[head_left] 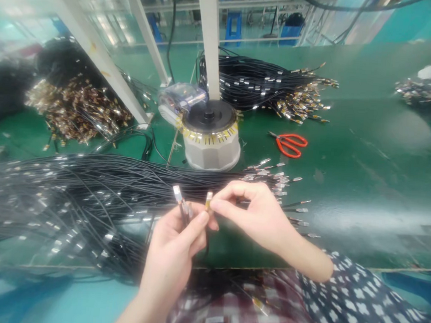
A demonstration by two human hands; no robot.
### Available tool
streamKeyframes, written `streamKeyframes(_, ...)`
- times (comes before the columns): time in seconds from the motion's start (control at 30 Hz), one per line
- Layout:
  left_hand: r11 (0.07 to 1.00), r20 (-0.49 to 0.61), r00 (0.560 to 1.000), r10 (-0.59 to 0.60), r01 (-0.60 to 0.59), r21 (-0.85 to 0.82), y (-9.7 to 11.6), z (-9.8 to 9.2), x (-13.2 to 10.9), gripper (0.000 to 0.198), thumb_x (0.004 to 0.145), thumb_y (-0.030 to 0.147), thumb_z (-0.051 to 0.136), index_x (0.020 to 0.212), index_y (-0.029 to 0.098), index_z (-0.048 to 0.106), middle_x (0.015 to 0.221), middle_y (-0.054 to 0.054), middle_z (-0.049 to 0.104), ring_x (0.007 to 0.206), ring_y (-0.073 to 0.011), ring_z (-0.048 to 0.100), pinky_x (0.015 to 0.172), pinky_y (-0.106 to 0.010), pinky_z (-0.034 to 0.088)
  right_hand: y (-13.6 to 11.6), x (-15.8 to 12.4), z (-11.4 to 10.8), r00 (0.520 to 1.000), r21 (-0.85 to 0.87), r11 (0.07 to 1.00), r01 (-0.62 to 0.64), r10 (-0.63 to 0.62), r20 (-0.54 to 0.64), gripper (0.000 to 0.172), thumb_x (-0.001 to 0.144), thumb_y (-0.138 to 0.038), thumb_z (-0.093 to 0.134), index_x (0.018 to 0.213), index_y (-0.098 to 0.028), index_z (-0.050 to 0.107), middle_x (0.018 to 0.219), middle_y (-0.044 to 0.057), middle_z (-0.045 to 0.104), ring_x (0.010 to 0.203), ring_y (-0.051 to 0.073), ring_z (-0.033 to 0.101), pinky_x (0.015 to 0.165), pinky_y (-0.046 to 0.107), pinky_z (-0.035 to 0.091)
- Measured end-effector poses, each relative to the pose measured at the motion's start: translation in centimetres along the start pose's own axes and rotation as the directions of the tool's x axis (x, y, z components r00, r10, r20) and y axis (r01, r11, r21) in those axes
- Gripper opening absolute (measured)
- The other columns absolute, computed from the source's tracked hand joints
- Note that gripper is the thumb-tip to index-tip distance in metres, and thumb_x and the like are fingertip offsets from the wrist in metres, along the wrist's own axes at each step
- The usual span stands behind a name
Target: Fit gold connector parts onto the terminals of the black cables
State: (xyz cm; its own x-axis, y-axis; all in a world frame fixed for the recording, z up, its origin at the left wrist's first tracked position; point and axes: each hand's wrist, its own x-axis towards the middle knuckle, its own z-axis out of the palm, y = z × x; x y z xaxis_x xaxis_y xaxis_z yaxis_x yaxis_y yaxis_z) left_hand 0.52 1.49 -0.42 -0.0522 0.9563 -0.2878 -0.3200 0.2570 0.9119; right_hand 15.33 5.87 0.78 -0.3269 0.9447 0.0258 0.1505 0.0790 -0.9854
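My left hand [178, 238] is closed around several black cables, and a silver connector [177, 192] stands up above its fingers. Between its thumb and forefinger, one cable end [209, 197] points upward, with a silver tip and yellow tape below it. My right hand [258, 213] pinches at this taped end from the right, its thumb and forefinger pressed together. Just beyond the hands lies a long bundle of black cables [135, 174] with silver connectors. Behind it stands a white tape dispenser [212, 153] with a black top disc and short yellow tape strips around its rim.
Orange-handled scissors [291, 144] lie right of the dispenser on the green table [369, 165]. Behind is a cable bundle with yellow-taped ends [296, 100]. A heap of cable ends [80, 107] sits at left. White posts [210, 40] rise from the table. Cables cross my checked apron [235, 319].
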Motion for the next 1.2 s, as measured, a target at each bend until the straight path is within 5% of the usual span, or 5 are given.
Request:
streamKeyframes(0.3, 0.997, -0.069, 0.995, 0.072, -0.07, 0.037, -0.6, 0.3, -0.4, 0.015, 0.081, 0.022, 0.072, 0.073, 0.014, 0.062, 0.066, 0.0, 0.062, 0.042, -0.0012, 0.034, 0.042, -0.018, 0.024, -0.3, -0.8, 0.2, 0.964, -0.354, 0.916, 0.19, -0.242, -0.108, 0.02, 0.082, -0.015, 0.066, 0.064, -0.022, 0.071, 0.073, 0.0, 0.074, 0.073, 0.016, 0.066, 0.072, 0.029, 0.046)
streamKeyframes(0.63, 0.999, -0.017, 0.999, 0.044, -0.044, 0.009, -0.7, 0.1, -0.2, 0.012, 0.086, 0.022, 0.066, 0.079, 0.013, 0.062, 0.066, -0.001, 0.063, 0.043, -0.0015, 0.031, 0.043, -0.019, 0.02, 0.5, 0.2, 0.7, 1.0, 0.224, 0.974, -0.027, 0.025, 0.015, 0.015, 0.081, -0.018, 0.064, 0.067, -0.015, 0.065, 0.059, 0.0, 0.065, 0.062, 0.014, 0.06, 0.066, 0.029, 0.048)
streamKeyframes(0.93, 1.0, -0.05, 0.999, 0.012, -0.011, 0.024, -0.5, 0.1, -0.1, 0.018, 0.073, 0.023, 0.08, 0.074, 0.014, 0.063, 0.057, 0.007, 0.048, 0.042, -0.0012, 0.032, 0.041, -0.016, 0.021, 0.5, -0.7, 1.3, 0.972, 0.044, 0.99, 0.131, -0.12, -0.202, 0.015, 0.077, -0.011, 0.065, 0.063, -0.017, 0.063, 0.068, 0.0, 0.065, 0.066, 0.012, 0.057, 0.063, 0.025, 0.044)
streamKeyframes(1.1, 0.997, -0.031, 0.999, 0.038, -0.036, 0.065, -0.8, -0.2, -0.3, 0.015, 0.077, 0.023, 0.075, 0.074, 0.013, 0.065, 0.064, -0.002, 0.066, 0.041, -0.0008, 0.031, 0.041, -0.017, 0.019, 0.7, 0.0, 0.4, 0.999, 0.244, 0.969, -0.035, 0.04, -0.017, 0.007, 0.074, -0.02, 0.073, 0.072, -0.015, 0.07, 0.066, 0.0, 0.067, 0.061, 0.012, 0.057, 0.062, 0.027, 0.046)
streamKeyframes(1.2, 0.998, 0.023, 0.999, 0.024, -0.026, 0.051, -0.6, -0.3, -0.3, 0.015, 0.08, 0.023, 0.073, 0.073, 0.013, 0.064, 0.064, -0.003, 0.068, 0.04, -0.0004, 0.029, 0.041, -0.018, 0.017, 1.0, 0.5, 0.3, 0.987, 0.432, 0.891, -0.142, 0.095, 0.127, 0.021, 0.071, -0.031, 0.079, 0.081, -0.014, 0.069, 0.061, -0.001, 0.065, 0.054, 0.012, 0.058, 0.058, 0.027, 0.047)
